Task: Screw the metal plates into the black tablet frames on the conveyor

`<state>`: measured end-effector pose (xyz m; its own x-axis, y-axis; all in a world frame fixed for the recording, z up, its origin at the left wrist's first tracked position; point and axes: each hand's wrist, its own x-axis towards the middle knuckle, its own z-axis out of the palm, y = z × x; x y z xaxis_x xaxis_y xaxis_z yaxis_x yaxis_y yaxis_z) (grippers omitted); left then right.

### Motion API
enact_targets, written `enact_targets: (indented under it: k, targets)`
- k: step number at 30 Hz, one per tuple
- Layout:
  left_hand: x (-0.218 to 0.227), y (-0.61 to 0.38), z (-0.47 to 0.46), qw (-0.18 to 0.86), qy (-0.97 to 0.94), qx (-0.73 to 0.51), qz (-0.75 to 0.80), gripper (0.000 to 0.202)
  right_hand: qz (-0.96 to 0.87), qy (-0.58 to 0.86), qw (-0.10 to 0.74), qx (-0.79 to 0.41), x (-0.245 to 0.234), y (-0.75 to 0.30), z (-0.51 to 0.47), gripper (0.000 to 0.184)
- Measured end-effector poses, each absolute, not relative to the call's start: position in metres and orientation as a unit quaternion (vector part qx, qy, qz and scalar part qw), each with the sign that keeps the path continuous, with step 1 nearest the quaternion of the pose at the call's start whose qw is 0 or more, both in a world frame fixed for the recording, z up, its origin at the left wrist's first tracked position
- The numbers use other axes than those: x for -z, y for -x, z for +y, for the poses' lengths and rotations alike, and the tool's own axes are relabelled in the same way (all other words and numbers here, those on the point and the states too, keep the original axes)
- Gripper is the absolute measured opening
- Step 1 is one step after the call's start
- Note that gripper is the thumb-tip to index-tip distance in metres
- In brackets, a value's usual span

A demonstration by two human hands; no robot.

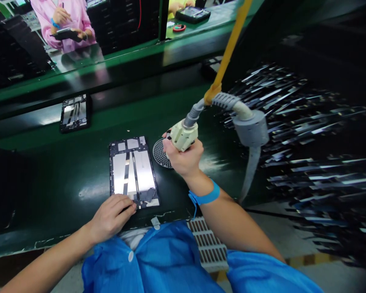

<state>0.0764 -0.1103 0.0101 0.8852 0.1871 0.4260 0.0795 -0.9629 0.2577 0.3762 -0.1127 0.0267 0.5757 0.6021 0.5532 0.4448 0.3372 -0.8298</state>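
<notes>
An opened tablet [142, 169], its silvery inside and dark ribbon strips showing, lies face up on the green bench. My left hand [114, 213] is closed at its lower left edge, thumb and fingertips together on the rim. In my right hand [186, 156] is a pale cream air gun [183, 135], fingers wrapped round its body. A grey hose [195, 114] runs from the gun up to a yellow cord. Just under this hand, to the right of the tablet, sits a round perforated disc [161, 154], partly covered by the fingers. A blue wrist strap [209, 194] circles my right wrist.
Another opened tablet [75, 113] lies at the far left on the bench. Stacked dark parts with shiny edges [293, 110] crowd the right side. A grey cylinder [251, 127] hangs on the cable. Across the line, a person in pink [68, 24] holds a dark device.
</notes>
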Motion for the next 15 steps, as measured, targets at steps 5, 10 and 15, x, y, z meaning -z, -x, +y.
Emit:
enact_targets:
  k: [5,10,15]
  targets:
    - [-0.012,-0.08,-0.116,0.108,-0.963,-0.232,0.079,0.025,-0.456,0.571,0.679,-0.065,-0.026,-0.376,-0.113,0.018]
    - [-0.005,-0.079,-0.13,0.102,-0.944,-0.263,0.171,0.031,-0.449,0.566,0.688,-0.07,-0.025,-0.375,-0.114,0.019]
    - [0.009,-0.089,-0.114,0.103,-0.932,-0.27,0.218,0.025,-0.441,0.571,0.691,-0.049,-0.023,-0.374,-0.116,0.016]
